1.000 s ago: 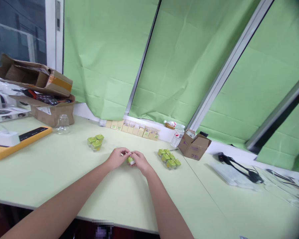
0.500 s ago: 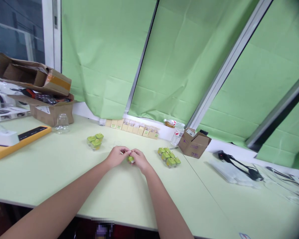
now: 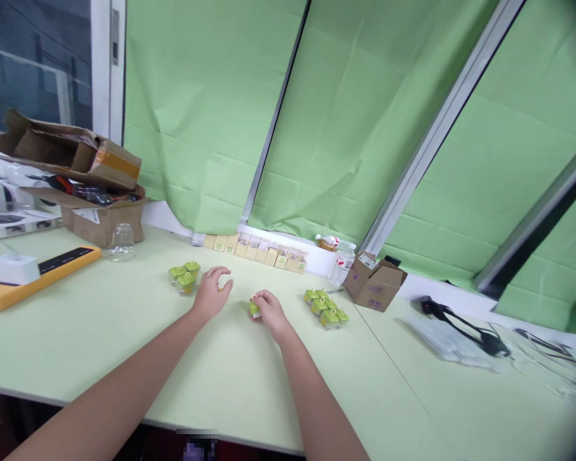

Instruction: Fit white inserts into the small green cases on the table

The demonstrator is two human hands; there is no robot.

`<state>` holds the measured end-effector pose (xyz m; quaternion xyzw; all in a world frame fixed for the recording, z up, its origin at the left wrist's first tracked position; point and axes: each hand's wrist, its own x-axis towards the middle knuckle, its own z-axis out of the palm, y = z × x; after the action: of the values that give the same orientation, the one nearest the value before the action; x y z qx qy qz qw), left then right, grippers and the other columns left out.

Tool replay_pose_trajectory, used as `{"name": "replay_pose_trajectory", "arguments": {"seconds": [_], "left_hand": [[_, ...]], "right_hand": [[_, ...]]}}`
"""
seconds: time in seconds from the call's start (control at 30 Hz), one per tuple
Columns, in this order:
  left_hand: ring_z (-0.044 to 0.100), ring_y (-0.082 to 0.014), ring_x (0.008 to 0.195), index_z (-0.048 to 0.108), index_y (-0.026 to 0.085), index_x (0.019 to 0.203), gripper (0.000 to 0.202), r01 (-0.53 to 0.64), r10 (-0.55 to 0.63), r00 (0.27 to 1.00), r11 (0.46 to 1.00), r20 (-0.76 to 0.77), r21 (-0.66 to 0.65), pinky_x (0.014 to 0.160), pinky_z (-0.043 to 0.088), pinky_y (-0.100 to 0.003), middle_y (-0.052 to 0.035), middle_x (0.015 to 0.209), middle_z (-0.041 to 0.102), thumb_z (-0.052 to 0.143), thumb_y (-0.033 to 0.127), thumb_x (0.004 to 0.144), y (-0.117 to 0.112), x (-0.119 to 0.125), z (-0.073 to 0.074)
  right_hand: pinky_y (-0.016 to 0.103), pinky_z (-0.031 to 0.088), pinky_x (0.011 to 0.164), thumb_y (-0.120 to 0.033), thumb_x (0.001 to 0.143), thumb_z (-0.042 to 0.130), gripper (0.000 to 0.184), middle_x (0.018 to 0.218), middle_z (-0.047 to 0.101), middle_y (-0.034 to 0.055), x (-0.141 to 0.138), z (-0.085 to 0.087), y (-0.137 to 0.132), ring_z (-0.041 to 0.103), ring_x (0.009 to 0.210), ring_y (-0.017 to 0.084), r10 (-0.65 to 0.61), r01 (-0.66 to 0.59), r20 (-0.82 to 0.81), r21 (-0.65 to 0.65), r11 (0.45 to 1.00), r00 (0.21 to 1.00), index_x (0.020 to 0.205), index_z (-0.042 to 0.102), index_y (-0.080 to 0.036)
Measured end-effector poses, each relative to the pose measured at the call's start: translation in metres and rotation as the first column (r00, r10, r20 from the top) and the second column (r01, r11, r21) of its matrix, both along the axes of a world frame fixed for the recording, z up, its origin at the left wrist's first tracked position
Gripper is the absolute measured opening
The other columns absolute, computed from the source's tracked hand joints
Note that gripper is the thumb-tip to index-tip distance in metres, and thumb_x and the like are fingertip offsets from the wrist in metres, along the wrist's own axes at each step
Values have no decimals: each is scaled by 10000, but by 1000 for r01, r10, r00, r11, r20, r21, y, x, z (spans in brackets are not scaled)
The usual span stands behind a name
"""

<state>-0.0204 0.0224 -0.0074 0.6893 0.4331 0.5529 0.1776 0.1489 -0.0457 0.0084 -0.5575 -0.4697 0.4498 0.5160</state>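
Observation:
My right hand (image 3: 271, 312) is closed around a small clear box with a green lid (image 3: 254, 310), just above or on the middle of the table. To its left, my left hand (image 3: 211, 296) is apart from the box, with thumb and fingers spread. A small yellowish spot shows by the left palm; I cannot make out what it is. Beside the left hand, a few more green-lidded boxes (image 3: 185, 280) stand close together. Right of my right hand is a larger cluster of several green-lidded boxes (image 3: 327, 307) with loops on their lids.
A row of small cardboard boxes (image 3: 259, 250) lines the wall. Plastic bottles (image 3: 340, 267) and a brown carton (image 3: 375, 282) stand at the back right. On the left are a yellow power strip (image 3: 67, 266), a clear jar (image 3: 121, 243) and stacked cartons (image 3: 106, 221). Black straps (image 3: 465, 330) lie far right.
My left hand has come away from the box and moved left, its fingers opening toward the left cluster. My right hand keeps hold of the box in nearly the same place.

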Motion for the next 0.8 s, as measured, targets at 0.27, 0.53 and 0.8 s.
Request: {"name": "replay_pose_trajectory", "arguments": {"seconds": [0.27, 0.53, 0.8], "left_hand": [[548, -285, 1134, 455, 222, 1342, 663, 181, -216, 963, 961, -159, -207, 977, 415, -399, -126, 1246, 559, 637, 245, 705, 22, -11, -21], [583, -185, 806, 520, 258, 1240, 649, 490, -528, 837, 840, -145, -231, 724, 466, -292, -49, 1040, 610, 744, 396, 647, -18, 4, -8], [542, -181, 749, 558, 214, 1112, 546, 514, -551, 821, 827, -149, -229, 634, 408, -268, -31, 897, 611, 745, 371, 624, -34, 9, 3]], "right_hand": [[287, 511, 682, -487, 693, 683, 334, 846, 616, 20, 7, -1, 5, 580, 739, 139, -28, 38, -53, 182, 983, 998, 796, 545, -200], [292, 469, 791, -461, 778, 633, 272, 887, 637, 35, 4, 6, 2, 577, 829, 162, -90, 70, 28, 408, 910, 996, 820, 572, -199], [267, 451, 707, -467, 806, 579, 266, 802, 613, 16, -3, -1, 3, 564, 778, 163, -110, 20, 218, 378, 926, 970, 793, 555, -203]]}}
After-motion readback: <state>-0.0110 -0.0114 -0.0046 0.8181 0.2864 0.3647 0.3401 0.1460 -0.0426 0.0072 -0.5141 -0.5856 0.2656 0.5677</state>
